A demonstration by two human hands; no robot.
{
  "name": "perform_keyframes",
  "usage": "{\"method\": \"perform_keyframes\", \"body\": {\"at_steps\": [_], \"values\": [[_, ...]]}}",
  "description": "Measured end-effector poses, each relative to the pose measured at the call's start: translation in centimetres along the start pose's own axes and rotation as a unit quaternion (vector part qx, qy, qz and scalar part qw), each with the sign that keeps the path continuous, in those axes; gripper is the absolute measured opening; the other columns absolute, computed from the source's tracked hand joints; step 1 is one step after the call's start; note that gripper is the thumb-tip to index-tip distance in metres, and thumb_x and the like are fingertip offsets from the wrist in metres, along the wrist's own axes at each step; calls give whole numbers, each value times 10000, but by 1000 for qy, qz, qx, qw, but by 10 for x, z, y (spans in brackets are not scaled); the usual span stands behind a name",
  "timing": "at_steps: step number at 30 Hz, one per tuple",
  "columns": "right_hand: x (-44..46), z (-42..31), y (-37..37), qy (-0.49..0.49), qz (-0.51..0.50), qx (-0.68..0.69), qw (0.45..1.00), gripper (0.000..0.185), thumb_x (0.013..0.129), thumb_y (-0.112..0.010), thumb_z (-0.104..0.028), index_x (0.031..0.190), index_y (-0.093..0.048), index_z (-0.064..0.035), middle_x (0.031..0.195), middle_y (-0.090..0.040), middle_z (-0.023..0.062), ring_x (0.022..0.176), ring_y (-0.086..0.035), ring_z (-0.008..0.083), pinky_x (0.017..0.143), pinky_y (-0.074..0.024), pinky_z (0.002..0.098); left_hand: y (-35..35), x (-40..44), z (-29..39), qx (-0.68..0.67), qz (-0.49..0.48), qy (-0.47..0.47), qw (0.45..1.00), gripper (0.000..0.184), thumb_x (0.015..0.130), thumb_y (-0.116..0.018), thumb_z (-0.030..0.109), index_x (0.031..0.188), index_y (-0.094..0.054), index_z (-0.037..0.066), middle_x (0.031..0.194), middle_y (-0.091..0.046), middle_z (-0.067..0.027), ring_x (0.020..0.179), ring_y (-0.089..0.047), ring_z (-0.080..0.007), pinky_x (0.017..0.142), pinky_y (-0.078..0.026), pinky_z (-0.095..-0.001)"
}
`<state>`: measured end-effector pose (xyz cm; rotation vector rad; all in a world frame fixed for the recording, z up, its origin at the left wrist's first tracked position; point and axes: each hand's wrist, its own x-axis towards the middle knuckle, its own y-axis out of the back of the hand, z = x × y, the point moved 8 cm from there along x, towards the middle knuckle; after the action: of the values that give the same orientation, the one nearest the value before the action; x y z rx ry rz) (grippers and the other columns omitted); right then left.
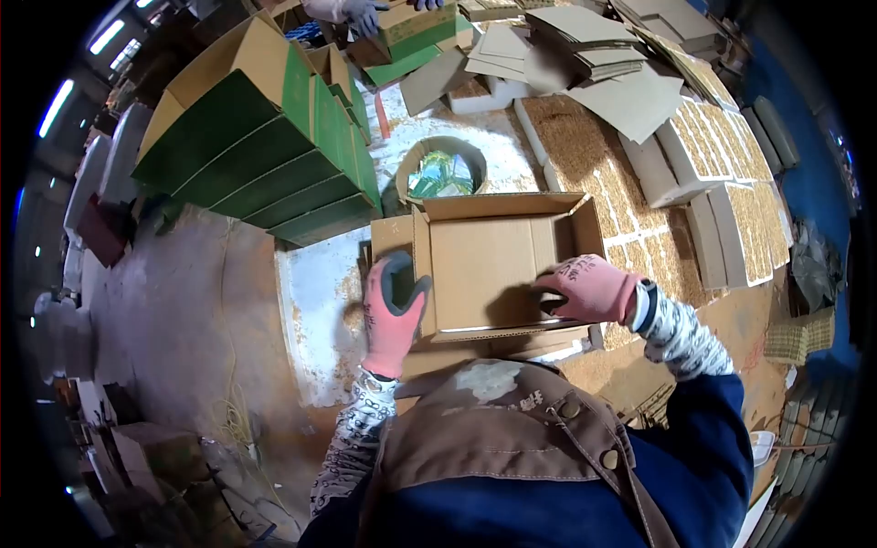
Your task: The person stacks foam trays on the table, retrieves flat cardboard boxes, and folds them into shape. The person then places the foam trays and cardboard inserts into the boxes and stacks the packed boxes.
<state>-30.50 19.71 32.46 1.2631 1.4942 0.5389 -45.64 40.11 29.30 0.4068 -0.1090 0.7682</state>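
Observation:
An open cardboard box (493, 265) lies in front of me, brown inside, its upright walls around a flat bottom. At its left wall is my left hand (393, 315) in a pink glove with dark fingertips; thumb and fingers are spread apart in a curve, the thumb close to the wall. Over the box's right front corner is my right hand (589, 288), also gloved in pink. Its fingers curl inward above the box's inside, and what they hold, if anything, is hidden. More cardboard (388, 236) shows beside and under the box.
Green cartons (274, 151) are stacked at the left. Behind the box stands a round container (480, 160) with shiny packets inside. White-sided blocks with brown tops (676, 169) and loose grey sheets (630, 96) lie at the right. Across the table, another person's gloved hands (364, 16) touch a carton (416, 32).

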Motion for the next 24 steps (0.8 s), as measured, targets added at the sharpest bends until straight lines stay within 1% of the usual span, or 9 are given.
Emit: {"method": "perform_keyframes", "body": {"at_steps": [3,9,12,13,14,15,18,20,24], "values": [[18,12,-33,-15,13,-126,992,511,712,-654,-259,1201,-560,-145,1205,-541,106,1017,-568,295,863,-455,378,-11,-2,10,6,-25,-1,1000,410,737,-666,43,1121,-527,3,1120,-554,-157,1070,-515,-303,935,-403,-362],[-86,93,78,-120,409,258,867,715,657,-780,-104,1295,-461,-61,1346,-440,155,1180,-483,249,971,-433,346,-12,12,13,153,-171,-88,969,442,764,-603,93,1196,-519,47,1225,-506,-163,1155,-451,-343,997,-349,-404],[-20,150,-28,-243,145,414,865,851,713,-783,-198,1355,-277,37,1179,-536,222,1060,-528,218,837,-494,329,-63,7,17,277,-307,-183,892,489,745,-630,172,1223,-532,142,1315,-436,-144,1223,-371,-351,1038,-280,-438],[24,145,-66,-77,167,495,849,895,668,-815,-236,1343,-296,42,1113,-573,190,997,-560,225,825,-488,323,-86,1,14,338,-350,-213,848,519,721,-648,174,1226,-530,156,1301,-445,-150,1208,-388,-349,1029,-290,-443],[25,116,-48,-38,358,426,830,732,707,-783,-201,1293,-406,22,1091,-594,132,880,-572,158,806,-486,293,-83,4,11,301,-309,-191,882,569,702,-667,190,1248,-509,160,1312,-429,-154,1212,-380,-352,1025,-293,-448],[17,139,-86,-278,239,461,808,771,708,-775,-237,1295,-367,52,1048,-615,149,950,-579,214,833,-477,326,-75,11,11,268,-253,-175,913,621,683,-685,206,1270,-488,163,1323,-413,-158,1216,-372,-354,1020,-296,-454],[3,128,-87,-143,369,537,745,459,789,-713,-232,1123,-566,48,1031,-633,107,921,-577,147,820,-475,298,-61,-1,-72,51,-168,59,983,1017,703,-749,359,1422,-130,-7,1414,-256,-254,1322,-254,-331,1092,-230,-412],[5,138,-91,-154,298,575,747,406,844,-652,-207,1145,-556,47,1051,-628,79,935,-571,143,824,-470,293,-92,-35,-79,-323,-128,410,843,984,773,-715,185,1450,-15,38,1374,-378,-147,1231,-416,-213,1031,-331,-312],[-22,162,-67,-34,354,420,835,435,876,-584,-145,1250,-469,46,1198,-553,93,1081,-507,162,927,-410,299,-98,-2,-32,-545,-204,431,690,454,878,-588,237,1276,-474,50,1213,-564,-66,1063,-562,-140,894,-463,-286]]}}
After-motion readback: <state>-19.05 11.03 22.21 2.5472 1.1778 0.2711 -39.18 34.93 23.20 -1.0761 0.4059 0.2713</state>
